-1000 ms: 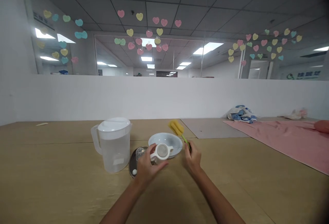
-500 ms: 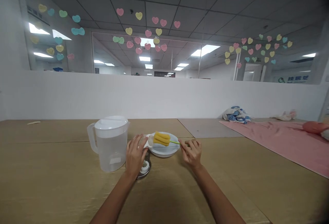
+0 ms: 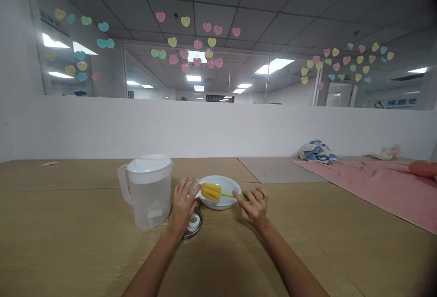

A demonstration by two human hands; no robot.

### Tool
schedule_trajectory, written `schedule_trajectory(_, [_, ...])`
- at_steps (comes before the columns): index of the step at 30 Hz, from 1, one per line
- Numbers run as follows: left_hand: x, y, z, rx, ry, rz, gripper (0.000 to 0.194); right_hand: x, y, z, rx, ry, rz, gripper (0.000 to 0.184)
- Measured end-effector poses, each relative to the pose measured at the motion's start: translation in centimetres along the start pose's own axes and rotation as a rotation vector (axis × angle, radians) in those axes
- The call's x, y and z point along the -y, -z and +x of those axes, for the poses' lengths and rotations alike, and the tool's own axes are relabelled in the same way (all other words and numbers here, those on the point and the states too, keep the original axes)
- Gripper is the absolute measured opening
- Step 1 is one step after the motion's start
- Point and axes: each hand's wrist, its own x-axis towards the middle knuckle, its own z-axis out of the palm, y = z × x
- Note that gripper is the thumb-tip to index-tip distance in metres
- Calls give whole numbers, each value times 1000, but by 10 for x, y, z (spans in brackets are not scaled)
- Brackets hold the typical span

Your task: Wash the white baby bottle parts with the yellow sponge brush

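My left hand [image 3: 183, 207] is shut around a small white-handled cup [image 3: 195, 188], which lies mostly hidden behind my fingers. My right hand [image 3: 254, 208] pinches the green handle of a sponge bottle brush [image 3: 221, 193]. The brush's yellow sponge head sits right at the cup's side, above a shallow white bowl [image 3: 218, 192]. Under my left wrist lies a dark round lid [image 3: 193, 229] with a white knob. A clear plastic pitcher [image 3: 148, 192] with a white lid stands just left of my left hand.
All this stands on a tan tabletop [image 3: 85, 210] in front of a low white partition [image 3: 218, 128]. A pink cloth [image 3: 368, 183] lies to the right, with a blue-and-white bundle of fabric [image 3: 317, 152] behind it.
The brush has swung from upright beyond the bowl to lying level, its sponge at the cup. My left hand has moved left over the lid, and the cup has turned sideways.
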Motion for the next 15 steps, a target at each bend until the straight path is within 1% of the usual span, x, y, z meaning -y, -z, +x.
schedule_trajectory(5, [-3,1,4,-11,26,14,40,3,-2,2,-15,15,9,46])
schedule_trajectory(9, [-5,3,7,-20,22,37,39,4,0,6,-31,35,-29,45])
schedule_trajectory(15, [-9,7,9,2,32,66,39,1,-1,6,-23,17,-73,44])
